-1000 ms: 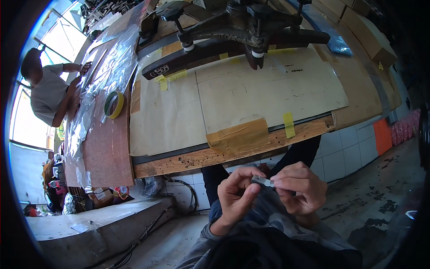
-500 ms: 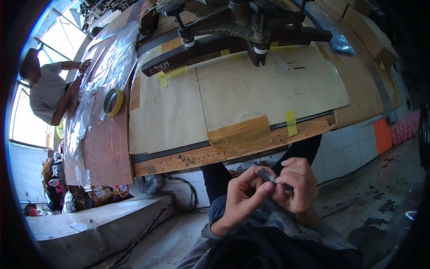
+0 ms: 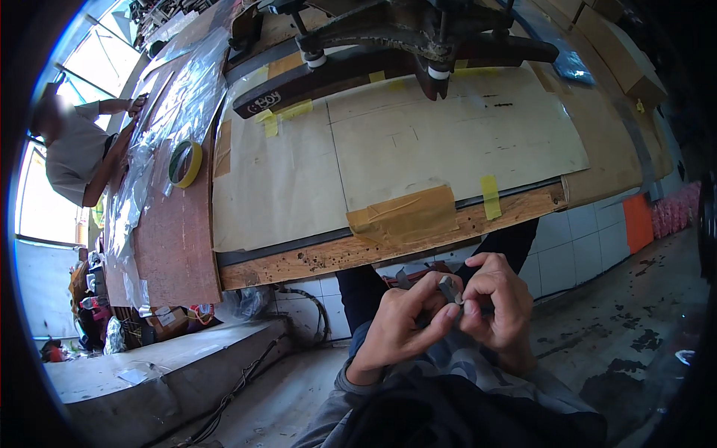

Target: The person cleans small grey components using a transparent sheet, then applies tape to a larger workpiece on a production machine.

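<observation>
My left hand (image 3: 399, 328) and my right hand (image 3: 497, 310) are close together in front of my body, fingers curled, and both pinch one small grey metal piece (image 3: 449, 288) between the fingertips; what the piece is exactly I cannot tell. It sits just below the wooden edge of the workbench (image 3: 314, 257). On the bench lie taped brown paper sheets (image 3: 418, 142) and a roll of yellow tape (image 3: 184, 163). At far left another person (image 3: 75, 153) leans on the bench.
</observation>
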The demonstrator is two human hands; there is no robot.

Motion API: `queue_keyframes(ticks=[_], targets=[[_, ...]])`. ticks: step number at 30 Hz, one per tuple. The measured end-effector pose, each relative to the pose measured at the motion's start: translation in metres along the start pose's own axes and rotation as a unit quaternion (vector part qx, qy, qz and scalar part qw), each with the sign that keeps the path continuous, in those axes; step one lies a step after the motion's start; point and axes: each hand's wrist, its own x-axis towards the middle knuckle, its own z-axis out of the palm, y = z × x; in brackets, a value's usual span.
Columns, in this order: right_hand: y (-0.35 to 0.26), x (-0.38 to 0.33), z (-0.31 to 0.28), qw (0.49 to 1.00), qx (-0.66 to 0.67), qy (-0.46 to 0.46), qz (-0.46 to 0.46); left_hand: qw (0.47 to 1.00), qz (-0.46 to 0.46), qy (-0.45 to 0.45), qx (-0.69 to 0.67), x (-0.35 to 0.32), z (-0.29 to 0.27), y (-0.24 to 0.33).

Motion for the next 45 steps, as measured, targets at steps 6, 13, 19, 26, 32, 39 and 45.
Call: queue_keyframes(ticks=[6, 13, 19, 26, 32, 39, 45], targets=[[0.004, 0.002, 0.001, 1.0, -0.021, 0.005, 0.021, 1.0, 0.015, -0.01, 0.008, 0.003, -0.002, -0.002], [0.01, 0.008, -0.002, 0.997, -0.045, 0.044, 0.047, 0.994, -0.012, -0.105, -0.014, 0.002, -0.008, -0.013], [0.017, 0.01, -0.006, 0.99, -0.11, 0.065, 0.064, 0.989, -0.015, -0.129, -0.078, 0.008, -0.01, -0.019], [0.009, 0.008, -0.002, 0.978, -0.119, 0.089, 0.15, 0.991, 0.01, -0.11, -0.07, 0.011, -0.008, -0.024], [0.01, 0.003, -0.022, 0.922, 0.232, 0.165, 0.261, 1.0, 0.015, -0.002, 0.009, 0.003, -0.003, -0.021], [0.001, 0.005, -0.015, 0.998, -0.006, -0.001, 0.07, 0.999, 0.029, 0.023, 0.002, 0.001, 0.004, -0.014], [0.0, -0.005, -0.014, 0.996, 0.013, -0.006, 0.087, 0.998, 0.052, 0.015, 0.012, 0.001, 0.002, -0.018]])
